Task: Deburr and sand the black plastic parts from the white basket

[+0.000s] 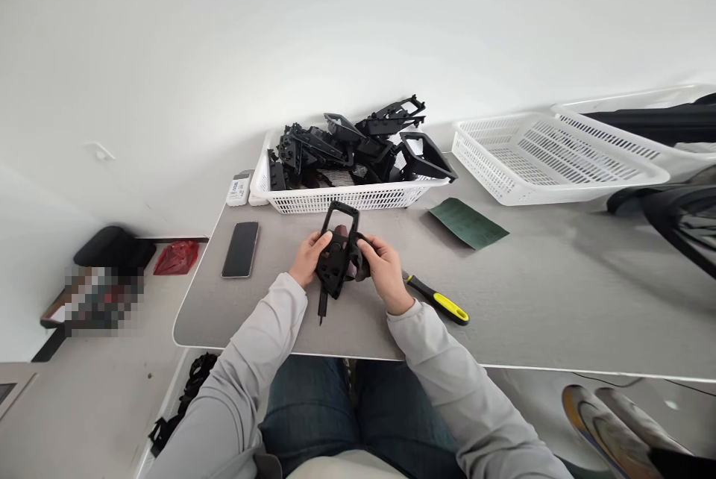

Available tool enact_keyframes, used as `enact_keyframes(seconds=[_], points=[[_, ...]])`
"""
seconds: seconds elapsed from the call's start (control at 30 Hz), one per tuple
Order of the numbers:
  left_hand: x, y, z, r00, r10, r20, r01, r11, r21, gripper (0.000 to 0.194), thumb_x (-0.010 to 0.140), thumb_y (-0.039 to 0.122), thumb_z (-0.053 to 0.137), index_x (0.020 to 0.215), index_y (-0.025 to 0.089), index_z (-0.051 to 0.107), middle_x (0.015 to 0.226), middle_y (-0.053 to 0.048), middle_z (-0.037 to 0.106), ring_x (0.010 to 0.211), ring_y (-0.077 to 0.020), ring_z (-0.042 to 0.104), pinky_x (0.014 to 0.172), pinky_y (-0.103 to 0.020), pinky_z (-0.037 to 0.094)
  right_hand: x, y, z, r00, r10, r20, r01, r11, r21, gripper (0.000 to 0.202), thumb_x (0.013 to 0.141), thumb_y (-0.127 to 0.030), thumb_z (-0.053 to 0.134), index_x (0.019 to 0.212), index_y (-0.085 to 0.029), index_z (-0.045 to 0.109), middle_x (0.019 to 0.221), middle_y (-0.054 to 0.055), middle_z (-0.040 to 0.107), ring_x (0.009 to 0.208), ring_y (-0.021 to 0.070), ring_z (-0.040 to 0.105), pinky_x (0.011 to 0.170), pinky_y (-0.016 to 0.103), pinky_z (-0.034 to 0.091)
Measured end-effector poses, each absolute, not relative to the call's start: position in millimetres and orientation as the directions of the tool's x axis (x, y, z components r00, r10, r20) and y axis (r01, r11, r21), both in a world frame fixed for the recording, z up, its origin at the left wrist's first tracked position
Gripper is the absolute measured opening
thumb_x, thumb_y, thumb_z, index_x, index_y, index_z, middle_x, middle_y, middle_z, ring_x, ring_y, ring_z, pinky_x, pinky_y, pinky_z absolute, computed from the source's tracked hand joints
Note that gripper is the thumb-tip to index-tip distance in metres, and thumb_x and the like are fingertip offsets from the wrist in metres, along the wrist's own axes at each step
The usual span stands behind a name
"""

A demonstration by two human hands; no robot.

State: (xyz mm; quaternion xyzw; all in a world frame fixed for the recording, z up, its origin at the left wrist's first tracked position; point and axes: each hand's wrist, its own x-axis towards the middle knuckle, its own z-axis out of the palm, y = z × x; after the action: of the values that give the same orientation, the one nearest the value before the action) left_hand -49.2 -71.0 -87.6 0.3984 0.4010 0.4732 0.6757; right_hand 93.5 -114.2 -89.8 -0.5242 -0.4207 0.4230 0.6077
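Observation:
Between my two hands, above the front of the table, is a black plastic part (pixel 334 261) with an open frame at its top and a thin prong pointing down. My left hand (pixel 307 258) is closed on its left edge, thumb on the near face. On the right side, my right hand (pixel 384 270) pinches a dark, rounded piece (pixel 359 258) against the part; whether the two are joined I cannot tell. A tool with a black and yellow handle (pixel 441 302) lies just right of my right hand, its tip partly hidden by that hand.
Behind my hands stands a white basket (pixel 347 200) heaped with similar black parts. A phone (pixel 240 249) lies at left, a small white box (pixel 239 189) behind it. To the right are a dark green sheet (pixel 470 223) and another white basket (pixel 587 192). The table's front edge is near.

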Motion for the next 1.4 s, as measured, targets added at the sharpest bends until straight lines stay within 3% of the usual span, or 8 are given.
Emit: enact_keyframes(seconds=[0.1, 0.3, 0.5, 0.6, 0.77, 0.9, 1.0, 1.4], points=[[-48.2, -71.8, -87.9, 0.213, 0.967, -0.141, -0.313, 0.204, 0.927, 0.049, 0.052, 0.057, 0.081, 0.066, 0.016, 0.058, 0.058, 0.004, 0.059, 0.050, -0.0085, 0.050, 0.051, -0.022, 0.039, 94.4, -112.8, -90.3, 0.328, 0.943, 0.059, -0.059, 0.082, -0.995, 0.029, 0.068, -0.047, 0.066, 0.077, -0.019, 0.065, 0.072, 0.000, 0.066, 0.068, 0.0164, 0.057, 0.065, 0.029, 0.046], [-50.5, -71.7, -86.9, 0.154, 0.982, -0.105, -0.302, 0.148, 0.942, 0.048, 0.054, 0.058, 0.079, 0.063, 0.016, 0.057, 0.055, 0.004, 0.056, 0.049, -0.0081, 0.047, 0.050, -0.023, 0.037, 99.7, -113.2, -88.6, 0.099, 0.988, -0.121, -0.176, -0.103, -0.979, 0.029, 0.064, -0.047, 0.069, 0.065, -0.020, 0.058, 0.055, -0.003, 0.057, 0.050, 0.0128, 0.050, 0.049, 0.026, 0.041], [-49.5, -70.8, -91.7, 0.094, 0.993, -0.069, -0.286, 0.094, 0.954, 0.043, 0.055, 0.052, 0.081, 0.065, 0.016, 0.060, 0.058, 0.004, 0.057, 0.052, -0.0081, 0.048, 0.052, -0.023, 0.037, 97.8, -117.9, -88.6, 0.228, 0.961, 0.156, 0.205, 0.109, -0.973, 0.020, 0.070, -0.041, 0.061, 0.066, -0.022, 0.058, 0.062, -0.001, 0.061, 0.060, 0.0164, 0.054, 0.059, 0.029, 0.042], [-49.9, -67.6, -93.2, 0.029, 0.996, -0.082, -0.342, 0.087, 0.936, 0.047, 0.054, 0.056, 0.080, 0.064, 0.016, 0.056, 0.056, 0.004, 0.056, 0.051, -0.0083, 0.049, 0.051, -0.023, 0.038, 91.0, -123.1, -89.5, 0.147, 0.967, 0.209, 0.321, 0.153, -0.935, 0.015, 0.073, -0.038, 0.056, 0.068, -0.023, 0.057, 0.064, 0.000, 0.062, 0.060, 0.0173, 0.055, 0.062, 0.031, 0.042], [-51.9, -64.4, -92.4, 0.018, 0.991, -0.136, -0.422, 0.130, 0.897, 0.052, 0.052, 0.061, 0.079, 0.062, 0.017, 0.053, 0.054, 0.004, 0.057, 0.046, -0.0083, 0.050, 0.047, -0.022, 0.039, 86.2, -123.8, -91.8, 0.014, 0.997, 0.075, 0.176, 0.071, -0.982, 0.019, 0.071, -0.040, 0.058, 0.067, -0.022, 0.058, 0.065, 0.000, 0.062, 0.062, 0.0171, 0.056, 0.063, 0.031, 0.043], [-50.3, -67.4, -89.8, 0.131, 0.978, -0.164, -0.414, 0.204, 0.887, 0.050, 0.058, 0.062, 0.076, 0.067, 0.016, 0.061, 0.059, 0.000, 0.063, 0.051, -0.0119, 0.057, 0.051, -0.025, 0.044, 89.5, -118.9, -92.6, 0.099, 0.994, 0.043, 0.028, 0.040, -0.999, 0.026, 0.070, -0.046, 0.061, 0.069, -0.021, 0.061, 0.066, 0.000, 0.062, 0.063, 0.0164, 0.055, 0.062, 0.030, 0.044], [-49.4, -68.8, -89.6, 0.145, 0.975, -0.171, -0.405, 0.216, 0.888, 0.050, 0.060, 0.063, 0.074, 0.070, 0.015, 0.064, 0.062, -0.002, 0.066, 0.055, -0.0152, 0.061, 0.054, -0.027, 0.045, 90.6, -118.7, -91.4, 0.131, 0.988, 0.082, 0.055, 0.075, -0.996, 0.026, 0.070, -0.047, 0.063, 0.069, -0.021, 0.061, 0.067, 0.000, 0.062, 0.066, 0.0169, 0.056, 0.064, 0.030, 0.045], [-57.7, -61.2, -84.9, -0.047, 0.985, -0.167, -0.507, 0.121, 0.853, 0.050, 0.063, 0.063, 0.071, 0.075, 0.016, 0.064, 0.068, -0.001, 0.068, 0.057, -0.0135, 0.062, 0.055, -0.026, 0.048, 82.4, -132.5, -88.7, -0.164, 0.962, 0.220, 0.316, 0.262, -0.912, 0.012, 0.077, -0.032, 0.059, 0.074, -0.022, 0.065, 0.070, 0.001, 0.068, 0.063, 0.0181, 0.061, 0.064, 0.032, 0.047]])
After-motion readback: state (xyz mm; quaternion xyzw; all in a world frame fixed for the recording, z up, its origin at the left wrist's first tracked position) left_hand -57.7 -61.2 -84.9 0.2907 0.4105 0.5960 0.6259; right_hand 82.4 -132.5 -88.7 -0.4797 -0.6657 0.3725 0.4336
